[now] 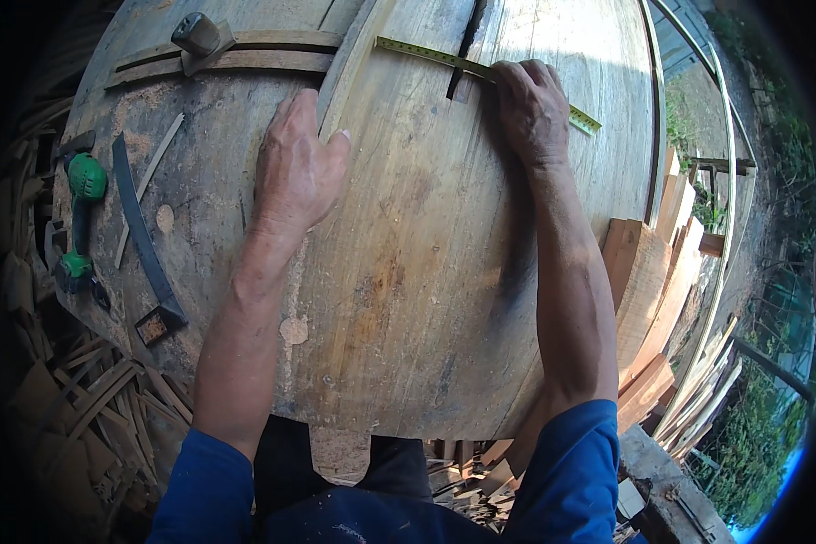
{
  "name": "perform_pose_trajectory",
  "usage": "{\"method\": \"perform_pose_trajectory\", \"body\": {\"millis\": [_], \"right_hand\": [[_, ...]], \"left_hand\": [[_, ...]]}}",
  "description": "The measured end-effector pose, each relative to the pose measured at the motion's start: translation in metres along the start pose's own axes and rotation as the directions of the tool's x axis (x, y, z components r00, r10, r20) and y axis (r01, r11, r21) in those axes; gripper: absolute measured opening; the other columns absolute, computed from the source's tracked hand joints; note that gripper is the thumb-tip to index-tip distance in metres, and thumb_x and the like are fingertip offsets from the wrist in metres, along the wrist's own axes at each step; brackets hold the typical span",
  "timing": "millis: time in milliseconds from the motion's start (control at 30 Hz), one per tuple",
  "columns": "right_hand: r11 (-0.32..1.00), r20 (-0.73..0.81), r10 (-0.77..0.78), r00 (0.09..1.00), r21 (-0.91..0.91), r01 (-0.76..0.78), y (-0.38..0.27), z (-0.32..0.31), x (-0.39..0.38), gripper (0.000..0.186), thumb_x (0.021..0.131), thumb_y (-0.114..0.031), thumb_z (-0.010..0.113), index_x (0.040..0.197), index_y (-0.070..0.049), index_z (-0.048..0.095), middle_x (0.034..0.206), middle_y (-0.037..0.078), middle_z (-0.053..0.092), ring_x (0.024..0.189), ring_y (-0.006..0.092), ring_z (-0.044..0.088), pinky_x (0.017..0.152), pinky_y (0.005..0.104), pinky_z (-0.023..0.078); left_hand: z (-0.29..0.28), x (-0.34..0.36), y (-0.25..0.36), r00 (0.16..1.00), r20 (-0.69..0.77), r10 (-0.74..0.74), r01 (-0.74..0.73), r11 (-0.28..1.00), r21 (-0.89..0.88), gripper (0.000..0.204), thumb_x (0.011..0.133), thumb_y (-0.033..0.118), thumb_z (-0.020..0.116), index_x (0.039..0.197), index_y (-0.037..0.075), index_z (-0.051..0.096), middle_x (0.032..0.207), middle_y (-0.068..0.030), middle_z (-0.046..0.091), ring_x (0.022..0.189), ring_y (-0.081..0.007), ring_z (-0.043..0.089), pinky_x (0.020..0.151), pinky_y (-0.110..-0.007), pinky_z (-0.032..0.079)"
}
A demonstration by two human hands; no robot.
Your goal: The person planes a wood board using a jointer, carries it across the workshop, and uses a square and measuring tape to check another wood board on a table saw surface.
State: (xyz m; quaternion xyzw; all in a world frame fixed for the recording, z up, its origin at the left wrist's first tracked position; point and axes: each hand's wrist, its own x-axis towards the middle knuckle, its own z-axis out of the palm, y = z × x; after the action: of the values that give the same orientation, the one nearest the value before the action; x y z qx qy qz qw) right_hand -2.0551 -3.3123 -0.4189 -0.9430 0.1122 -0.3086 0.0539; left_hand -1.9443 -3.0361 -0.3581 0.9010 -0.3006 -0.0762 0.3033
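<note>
My right hand (532, 107) is closed over a yellow ruler strip (426, 53), its fingers curled down around the middle. The strip lies slantwise across the wide wooden board (408, 317), and its far end (586, 121) shows past my wrist. My left hand (301, 168) straddles the near end of a long wooden strip (352, 63), fingers along its left side and thumb on its right. The ruler's left end reaches that strip. A dark slot (468, 50) in the board passes under the ruler.
At left lie a green and black power tool (86, 177), a dark metal square (136, 218) and a thin wood sliver (150, 186). A wooden clamp-like piece (204, 43) sits across two slats at the back. Planks (648, 281) lean at right; scrap wood (91, 408) covers the floor.
</note>
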Motion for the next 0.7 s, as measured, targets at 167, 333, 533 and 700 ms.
{"method": "perform_pose_trajectory", "body": {"millis": [167, 333, 533, 700], "right_hand": [[1.000, -0.038, -0.017, 0.999, -0.020, 0.016, -0.0033, -0.0017, 0.0001, 0.014, 0.086, -0.013, 0.069, 0.098, -0.018, 0.067, 0.089, 0.004, 0.061, 0.087, 0.0276, 0.060, 0.076, 0.0390, 0.052], [0.999, -0.006, -0.025, 1.000, -0.023, 0.025, -0.0032, -0.0021, -0.0007, 0.015, 0.085, -0.012, 0.069, 0.099, -0.018, 0.068, 0.090, 0.004, 0.061, 0.089, 0.0273, 0.061, 0.077, 0.0391, 0.052], [1.000, 0.019, -0.030, 0.999, -0.001, 0.030, -0.0006, -0.0042, 0.0005, 0.016, 0.086, -0.012, 0.068, 0.100, -0.018, 0.068, 0.090, 0.005, 0.062, 0.090, 0.0283, 0.061, 0.078, 0.0396, 0.053], [0.995, -0.009, 0.007, 1.000, -0.102, -0.008, -0.0039, -0.0024, 0.0027, 0.015, 0.087, -0.012, 0.066, 0.100, -0.020, 0.066, 0.093, 0.003, 0.061, 0.093, 0.0264, 0.061, 0.080, 0.0410, 0.049]], "left_hand": [[0.0007, 0.0003, -0.0052, 1.000, 0.009, 0.000, 0.000, 1.000, -0.002, 0.037, 0.085, 0.015, 0.064, 0.116, -0.005, 0.059, 0.108, -0.0280, 0.065, 0.103, -0.0454, 0.063, 0.091, -0.048, 0.049], [-0.0004, -0.0014, -0.0010, 0.999, 0.026, -0.025, 0.025, 1.000, -0.004, 0.036, 0.085, 0.014, 0.064, 0.116, -0.005, 0.059, 0.108, -0.0270, 0.066, 0.103, -0.0442, 0.064, 0.092, -0.048, 0.049], [-0.0008, 0.0000, 0.0001, 0.999, 0.038, -0.035, 0.035, 0.999, -0.007, 0.037, 0.086, 0.014, 0.063, 0.117, -0.004, 0.059, 0.109, -0.0262, 0.066, 0.104, -0.0428, 0.064, 0.093, -0.048, 0.049], [-0.0037, 0.0001, 0.0020, 0.996, 0.048, -0.081, 0.081, 0.997, 0.002, 0.037, 0.086, 0.015, 0.064, 0.116, -0.004, 0.059, 0.108, -0.0268, 0.065, 0.104, -0.0438, 0.064, 0.092, -0.048, 0.048]]}}
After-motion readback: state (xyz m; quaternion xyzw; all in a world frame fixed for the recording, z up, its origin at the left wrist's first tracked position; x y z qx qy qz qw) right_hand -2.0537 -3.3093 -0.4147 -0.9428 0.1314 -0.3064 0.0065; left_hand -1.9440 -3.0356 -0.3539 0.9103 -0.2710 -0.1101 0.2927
